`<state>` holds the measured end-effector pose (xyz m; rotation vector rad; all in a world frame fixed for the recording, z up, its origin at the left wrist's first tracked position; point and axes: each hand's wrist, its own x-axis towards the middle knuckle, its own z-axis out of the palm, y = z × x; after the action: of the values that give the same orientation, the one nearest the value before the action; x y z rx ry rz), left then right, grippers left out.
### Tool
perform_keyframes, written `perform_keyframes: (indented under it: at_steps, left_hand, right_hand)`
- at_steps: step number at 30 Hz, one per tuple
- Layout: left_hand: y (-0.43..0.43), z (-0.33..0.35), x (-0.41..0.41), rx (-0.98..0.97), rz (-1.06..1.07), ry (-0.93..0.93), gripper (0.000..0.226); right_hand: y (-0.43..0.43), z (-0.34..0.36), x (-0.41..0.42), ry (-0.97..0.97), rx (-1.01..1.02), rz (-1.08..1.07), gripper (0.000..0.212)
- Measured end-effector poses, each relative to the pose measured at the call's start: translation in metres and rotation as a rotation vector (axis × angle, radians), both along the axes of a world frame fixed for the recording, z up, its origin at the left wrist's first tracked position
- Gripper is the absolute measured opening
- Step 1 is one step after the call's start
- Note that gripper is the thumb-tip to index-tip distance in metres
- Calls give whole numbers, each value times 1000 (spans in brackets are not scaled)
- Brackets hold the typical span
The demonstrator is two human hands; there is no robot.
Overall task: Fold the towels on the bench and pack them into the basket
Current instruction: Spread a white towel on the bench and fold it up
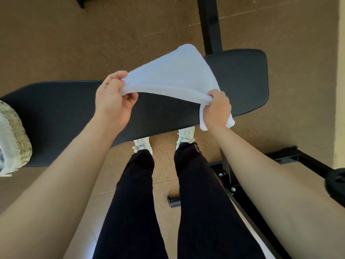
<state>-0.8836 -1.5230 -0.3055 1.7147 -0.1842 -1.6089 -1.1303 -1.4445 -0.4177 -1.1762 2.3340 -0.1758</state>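
Note:
A white towel (173, 75) hangs in the air above the black padded bench (65, 109), stretched between both hands. My left hand (113, 100) pinches its near left corner between thumb and fingers. My right hand (217, 111) grips the bunched near right corner, and a loose end of the towel dangles below that fist. The far part of the towel droops toward the bench's right end. A woven basket (17, 139) with a white cloth lining stands on the bench at the far left edge of the view.
My legs in black trousers and white shoes (183, 136) stand close against the bench's near edge. A black metal frame (210, 25) rises behind the bench, and more black frame bars (291, 156) lie on the brown floor at the right.

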Motion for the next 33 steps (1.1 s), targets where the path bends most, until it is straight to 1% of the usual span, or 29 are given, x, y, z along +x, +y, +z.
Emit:
perform_keyframes:
  at_steps: [3, 6, 8, 10, 13, 15, 18, 21, 25, 29, 30, 31, 33]
  left_hand:
    - [2, 1, 37, 1, 99, -98, 28]
    - [7, 7, 83, 13, 155, -211, 26]
    - [7, 6, 114, 9, 208, -253, 25]
    - [6, 6, 154, -12, 258, -275, 26]
    - [7, 5, 212, -18, 260, -299, 25]
    - [7, 3, 251, 17, 249, -326, 27]
    - [5, -4, 314, 123, 270, -427, 27]
    - [-3, -12, 365, 205, 296, -432, 15]
    - [-15, -33, 400, 280, 378, -359, 25]
    - [-26, -65, 429, 373, 481, -306, 9]
    - [-28, -73, 432, 381, 481, -313, 10]
    - [-29, -80, 435, 347, 452, -343, 13]
    - [-27, -97, 433, 239, 303, -457, 20]
  right_hand:
    - [-2, 13, -7, 15, -121, -68, 30]
    - [-11, 30, 11, -22, -238, -1, 26]
    - [-17, 39, 29, -40, -290, 67, 27]
    - [-20, 47, 54, -65, -294, 146, 30]
    - [-25, 55, 99, -75, -240, 251, 33]
    - [-28, 58, 130, -73, -234, 258, 35]
    - [-38, 60, 163, -54, -258, 235, 32]
    - [-49, 55, 195, -25, -159, 254, 30]
    - [-68, 33, 226, 57, -8, 275, 30]
    - [-87, 5, 239, 199, 96, 269, 19]
    - [-91, -1, 240, 235, 131, 258, 21]
    - [-96, -7, 241, 265, 160, 267, 23]
    - [-108, -15, 240, 327, 220, 317, 22]
